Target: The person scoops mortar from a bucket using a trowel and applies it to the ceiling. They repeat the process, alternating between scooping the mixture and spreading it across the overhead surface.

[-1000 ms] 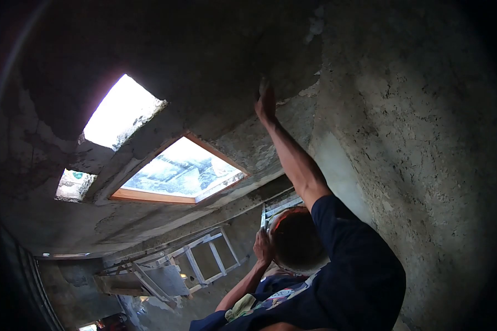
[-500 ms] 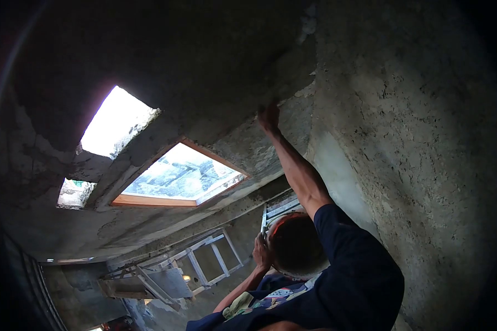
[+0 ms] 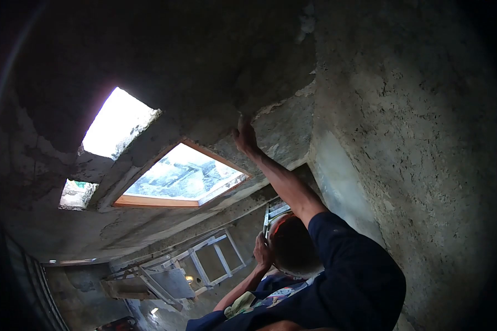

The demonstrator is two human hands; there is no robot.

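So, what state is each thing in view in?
Left hand: closed on the bowl's rim.
Bowl: held, dark inside; contents unclear.
Right hand: raised toward the wall; grip and contact unclear.
Wall: rough, patchy.
Window: wood-framed, brightly lit; open or glazed, unclear.

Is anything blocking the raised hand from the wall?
Nothing visible stands between the right hand and the wall, though dimness hides whether they touch. The window is off to the picture's left, and the container in the left hand is lower in view.
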